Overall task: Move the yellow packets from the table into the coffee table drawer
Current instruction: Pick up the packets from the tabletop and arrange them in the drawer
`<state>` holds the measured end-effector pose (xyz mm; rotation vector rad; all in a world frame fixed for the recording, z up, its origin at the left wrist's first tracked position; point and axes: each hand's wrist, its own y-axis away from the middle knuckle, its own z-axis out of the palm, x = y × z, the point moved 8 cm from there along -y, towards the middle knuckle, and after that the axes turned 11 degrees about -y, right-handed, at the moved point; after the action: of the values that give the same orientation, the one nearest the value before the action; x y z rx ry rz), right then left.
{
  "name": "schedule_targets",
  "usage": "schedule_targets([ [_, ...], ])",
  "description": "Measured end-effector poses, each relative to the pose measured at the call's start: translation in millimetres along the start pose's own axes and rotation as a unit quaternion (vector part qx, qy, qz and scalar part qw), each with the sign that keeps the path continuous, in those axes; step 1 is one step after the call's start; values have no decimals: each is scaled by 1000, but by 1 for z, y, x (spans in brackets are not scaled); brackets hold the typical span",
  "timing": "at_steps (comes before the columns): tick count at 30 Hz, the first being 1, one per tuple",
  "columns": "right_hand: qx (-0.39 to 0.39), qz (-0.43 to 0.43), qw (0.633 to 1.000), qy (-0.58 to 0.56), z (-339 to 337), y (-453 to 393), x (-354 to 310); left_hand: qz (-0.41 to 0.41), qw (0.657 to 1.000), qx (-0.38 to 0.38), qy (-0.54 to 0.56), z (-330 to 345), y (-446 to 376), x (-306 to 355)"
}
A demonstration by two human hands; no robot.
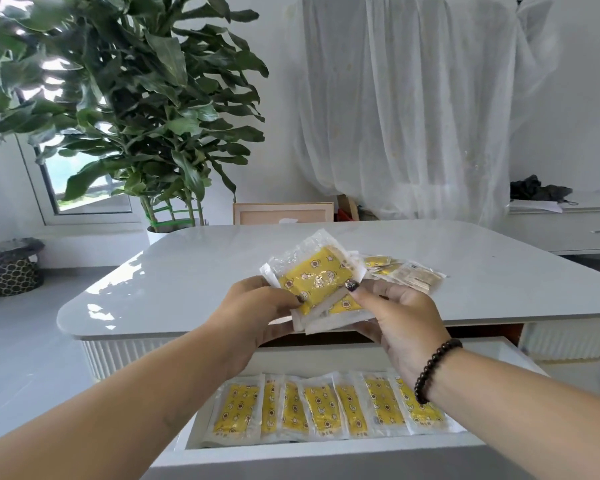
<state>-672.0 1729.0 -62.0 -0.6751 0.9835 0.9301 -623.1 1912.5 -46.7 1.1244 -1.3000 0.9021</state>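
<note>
Above drawer (326, 452), both hands' grip (329, 299) on packets (314, 278)

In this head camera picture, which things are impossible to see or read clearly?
- Head view: how many yellow plastic packets the left hand and right hand hold; they overlap.
- Pile of packets on the white glossy table: count unclear, the held stack covers part.
- Row of packets in the open white drawer: the right forearm hides its right end.
- Packet print: too small.

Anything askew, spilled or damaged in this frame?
Nothing damaged or spilled. The packets in the drawer lie in a neat overlapping row. The only loose spot is the pile on the table, fanned unevenly behind the packets both hands hold.
</note>
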Motion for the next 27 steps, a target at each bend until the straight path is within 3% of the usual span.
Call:
schedule_targets([
  [6, 16, -21, 997, 72, -11, -8, -9, -6, 993, -39, -108, 12, 2, -4],
  [12, 17, -51, 993, 108, -18, -10, -23, -6, 996, -25, -89, 0, -9, 1],
  [17, 24, -59, 994, 84, -21, -10, -20, 13, 989, -89, -120, 16, -3, -3],
  [21, -20, -37, 999, 27, -15, -7, -17, 14, 993, -52, -108, 17, -5, -10],
  [27, -48, -24, 997, 62, -11, -2, 1, -18, 998, -7, -61, 14, -7, -18],
])
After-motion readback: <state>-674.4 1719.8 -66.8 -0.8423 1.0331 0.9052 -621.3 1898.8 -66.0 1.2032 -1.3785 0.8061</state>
